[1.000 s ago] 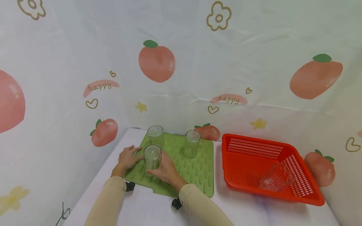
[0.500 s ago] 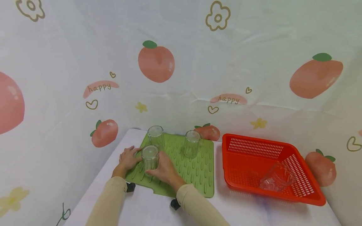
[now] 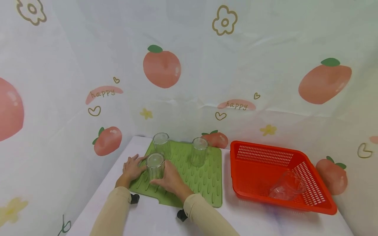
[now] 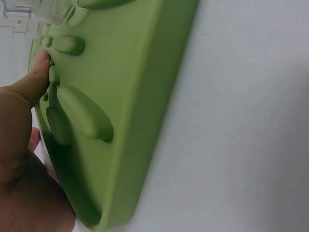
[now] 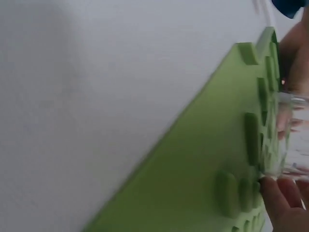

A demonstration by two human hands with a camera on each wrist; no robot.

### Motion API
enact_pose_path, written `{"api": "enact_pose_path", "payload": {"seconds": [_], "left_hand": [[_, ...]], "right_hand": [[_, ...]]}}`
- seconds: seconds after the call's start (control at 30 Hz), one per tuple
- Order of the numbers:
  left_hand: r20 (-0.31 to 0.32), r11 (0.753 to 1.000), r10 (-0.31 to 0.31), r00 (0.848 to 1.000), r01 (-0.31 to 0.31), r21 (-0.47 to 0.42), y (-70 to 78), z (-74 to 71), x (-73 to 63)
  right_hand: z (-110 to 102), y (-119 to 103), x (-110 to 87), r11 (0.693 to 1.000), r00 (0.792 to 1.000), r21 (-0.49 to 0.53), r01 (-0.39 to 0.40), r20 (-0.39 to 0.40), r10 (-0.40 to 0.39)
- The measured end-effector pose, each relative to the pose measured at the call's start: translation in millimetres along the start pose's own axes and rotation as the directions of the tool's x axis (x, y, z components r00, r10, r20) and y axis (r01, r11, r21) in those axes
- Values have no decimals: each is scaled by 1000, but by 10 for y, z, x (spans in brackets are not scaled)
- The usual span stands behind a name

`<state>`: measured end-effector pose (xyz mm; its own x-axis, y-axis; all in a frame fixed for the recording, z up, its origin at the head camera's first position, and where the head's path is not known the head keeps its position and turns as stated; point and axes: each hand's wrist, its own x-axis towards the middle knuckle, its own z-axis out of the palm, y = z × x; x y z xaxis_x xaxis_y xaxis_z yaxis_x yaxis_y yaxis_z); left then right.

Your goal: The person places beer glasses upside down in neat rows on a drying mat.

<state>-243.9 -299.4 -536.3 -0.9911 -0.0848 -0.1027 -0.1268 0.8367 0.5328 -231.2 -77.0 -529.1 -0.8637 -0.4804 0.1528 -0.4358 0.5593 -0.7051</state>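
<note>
An upside-down clear glass (image 3: 155,165) stands near the front left of the green ridged drying mat (image 3: 203,183). My right hand (image 3: 171,179) grips this glass from the right, low down; in the right wrist view its fingertips (image 5: 273,193) are at the glass's lower edge, next to the mat. On the mat's left side rests my left hand (image 3: 131,168), fingers extended. Its thumb (image 4: 36,79) touches the ridged surface in the left wrist view. Two more upturned glasses are on the mat: one (image 3: 161,144) at the back left, another (image 3: 199,152) at the back right.
Right of the mat stands a red plastic basket (image 3: 251,178) with a clear glass mug (image 3: 287,186) lying tilted inside. A fruit-printed cloth (image 3: 189,72) hangs behind the white table (image 3: 153,219). Black wrist mounts (image 3: 182,215) hang under the sleeves.
My right hand has shifted the gripped glass slightly left, toward my left hand. The left hand stays on the mat. The whole head view has drifted a little.
</note>
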Motion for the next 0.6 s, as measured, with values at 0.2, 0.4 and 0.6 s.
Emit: {"api": "enact_pose_path", "payload": {"seconds": [0.2,0.4,0.6], "left_hand": [[11,1000,-1,1000,1,-20,-45,-14,-24],[-6,998,1,1000,-1,-57,-52,-13,-48],[0,999,7,1000,-7,-50,-33,-8,-22]], "right_hand": [[-78,-11,-3,1000,995,23,-6,96,3],[-181,-22,-61,999,988,33,-37,149,31],[-297,-16,-124,988,991,-154,27,131,-7]]}}
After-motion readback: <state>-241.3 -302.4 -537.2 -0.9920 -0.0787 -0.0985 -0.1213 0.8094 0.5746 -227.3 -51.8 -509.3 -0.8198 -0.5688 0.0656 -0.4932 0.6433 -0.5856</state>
